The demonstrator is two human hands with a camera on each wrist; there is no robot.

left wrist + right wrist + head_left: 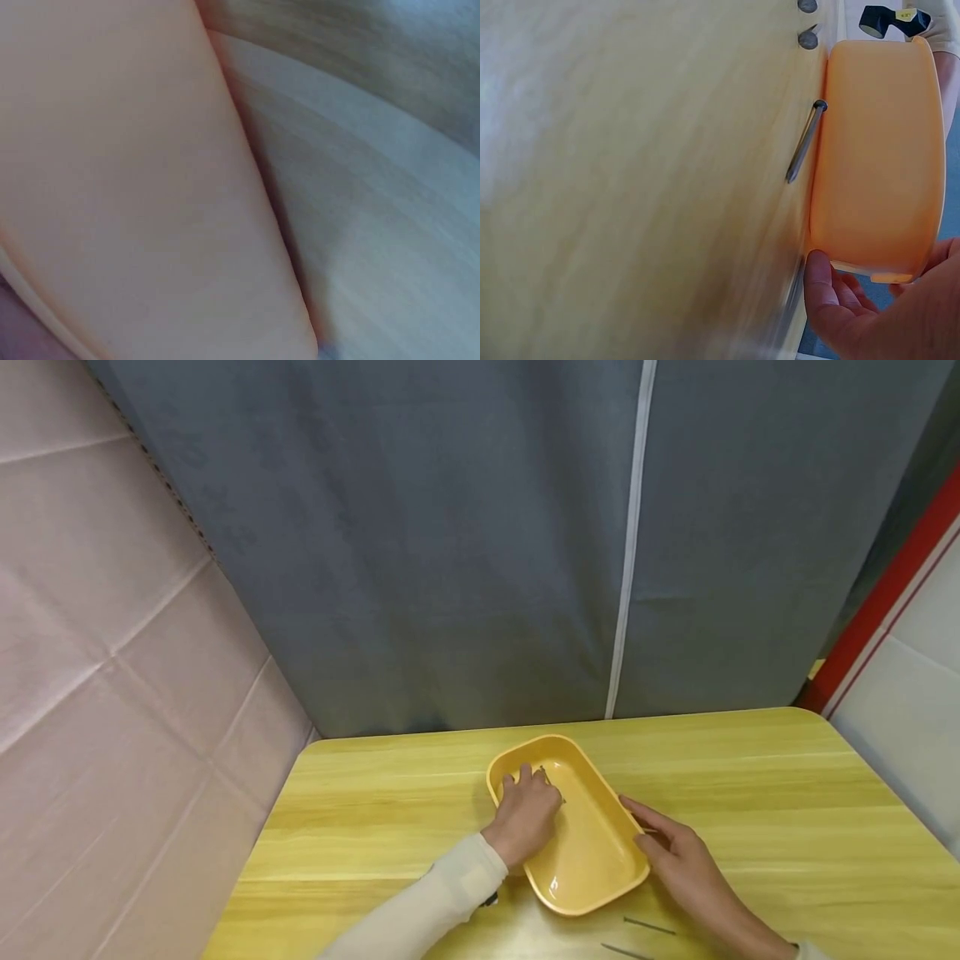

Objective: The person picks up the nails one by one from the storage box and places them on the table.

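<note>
Tray (592, 852): yellow-orange, glossy, shallow, rounded corners, prob. plastic; sits at an angle on near-mid part of table (375, 827). L hand (525, 818) inside it at far-left end, fingers bent, tips partly hidden; small metal nail (547, 775) shows by fingers, can't tell if pinched. R hand (682, 860) grips tray's R side, thumb near rim, fingers bent in lower on outer wall.

L wrist view v. blurry, mostly pale-orange tray wall, L hand not readable. In head view, hammer mostly hidden behind L sleeve (442, 893); R wrist view shows black hammer (892, 21) w/ yellow label, part cut off. Loose nails (806, 142) on table beside tray, some cut off at top of R wrist view.

Table light wood-grain, rounded corners. Behind: gray-blue curtain (450, 543) w/ white strip (632, 527); L pinkish creased wall covering (112, 693); R red strip (877, 627), white panel (915, 718).
</note>
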